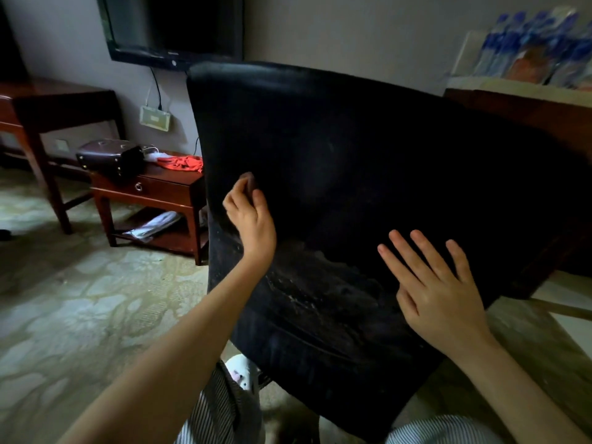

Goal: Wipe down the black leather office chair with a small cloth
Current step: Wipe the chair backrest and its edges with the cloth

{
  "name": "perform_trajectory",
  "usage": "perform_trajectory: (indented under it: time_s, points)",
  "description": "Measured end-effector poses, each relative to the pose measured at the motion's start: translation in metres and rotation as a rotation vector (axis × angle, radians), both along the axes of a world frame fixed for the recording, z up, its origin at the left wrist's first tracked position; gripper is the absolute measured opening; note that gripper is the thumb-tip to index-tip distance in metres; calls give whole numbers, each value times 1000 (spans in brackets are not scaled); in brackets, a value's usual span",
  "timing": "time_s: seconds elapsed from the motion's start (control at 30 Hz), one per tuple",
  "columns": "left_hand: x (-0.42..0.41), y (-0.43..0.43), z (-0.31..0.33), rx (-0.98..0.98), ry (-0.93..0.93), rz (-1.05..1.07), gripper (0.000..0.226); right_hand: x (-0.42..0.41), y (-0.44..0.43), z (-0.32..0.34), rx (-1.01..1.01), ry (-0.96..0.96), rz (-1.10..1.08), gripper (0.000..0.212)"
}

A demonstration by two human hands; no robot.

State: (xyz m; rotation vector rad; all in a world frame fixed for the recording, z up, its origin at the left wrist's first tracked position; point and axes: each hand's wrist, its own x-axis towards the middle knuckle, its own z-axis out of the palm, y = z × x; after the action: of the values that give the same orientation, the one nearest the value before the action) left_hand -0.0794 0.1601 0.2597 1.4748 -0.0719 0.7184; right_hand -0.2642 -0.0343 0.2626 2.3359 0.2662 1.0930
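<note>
The back of the black leather office chair (368, 161) fills the middle of the view, tilted, with worn, flaking patches low down. My left hand (251, 219) is at the chair's left edge, fingers curled round a small dark brownish cloth (248, 181) pressed against the leather. My right hand (435, 290) lies flat on the lower right of the chair back, fingers straight and spread. The seat and base of the chair are hidden behind the back.
A low wooden side table (150, 200) with a dark bag (110, 157) and red fabric (184, 163) stands left of the chair. A wall-mounted TV (173, 27) hangs above. A wooden desk (528, 110) with packed water bottles (538, 46) is at right. Patterned carpet (80, 299) lies left.
</note>
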Motion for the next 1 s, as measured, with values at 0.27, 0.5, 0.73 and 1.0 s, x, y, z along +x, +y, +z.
perform_trajectory:
  time_s: [0.27,0.5,0.73,1.0]
  points:
    - [-73,-56,-30,311,-351,-160,33,-2,6,8,-74,60,33,50]
    - [-47,-32,-25,413,-377,-91,31,-16,-15,30,-233,143,42,51]
    - [0,-2,8,-41,75,15,34,-38,-50,51,-399,238,42,53]
    - [-51,-43,33,-98,-61,8,34,-33,-72,72,-595,299,103,56]
